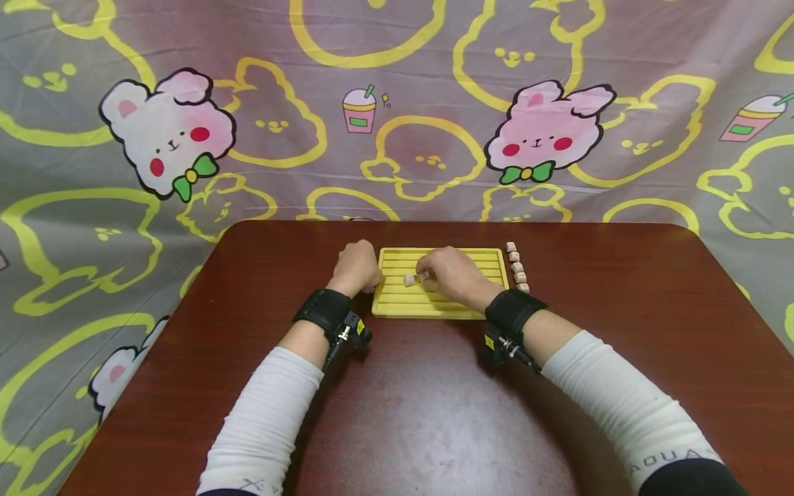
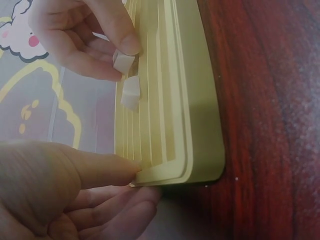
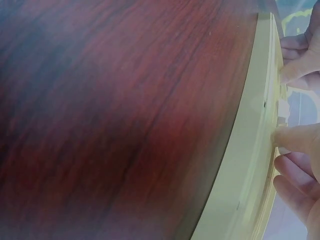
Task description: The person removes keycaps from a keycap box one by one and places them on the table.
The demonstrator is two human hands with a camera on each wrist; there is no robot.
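A yellow ridged tray lies on the table. At its left end my left hand pinches the rim, with the thumb on top and the fingers curled below. Over the middle of the tray my right hand holds a small white cube between thumb and fingertips. Just left of it, a second white cube rests on the tray's ridges, close beside the held one in the left wrist view. In the right wrist view, the right hand's fingers largely hide the held cube.
Along the tray's right side, several small whitish cubes stand in a row on the table. The dark red-brown table reaches back to a patterned cloth. Each wrist wears a black band with a small camera.
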